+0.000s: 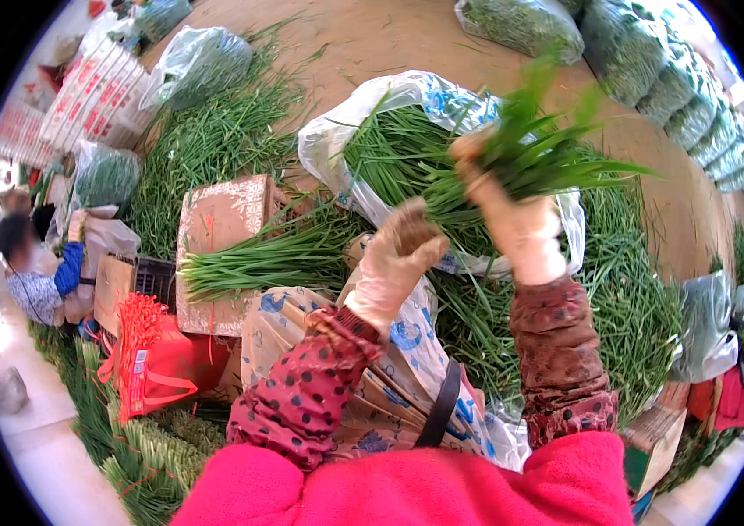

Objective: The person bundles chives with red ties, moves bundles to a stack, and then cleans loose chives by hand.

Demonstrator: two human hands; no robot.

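My right hand [503,204], in a pale, dirty glove, grips a bunch of long green leafy stalks [530,154], blurred by motion. To its left my left hand [398,253], also gloved, has its thumb apart from its fingers; nothing shows in it. Both hands are over an open white plastic bag [326,141] filled with green stalks [392,151]. Left of my left hand, a bundle of stalks [247,263] with pale ends lies on a patterned box [214,210], with a red tie strand under it. A patterned cloth [405,368] covers my lap.
Loose stalks [208,144] surround the bag and box. A red bag [168,368] with red ties stands at lower left, near tied bundles [175,440]. Filled plastic bags [628,52] line the upper right. A person [37,269] sits at left beside stacked white crates [99,95].
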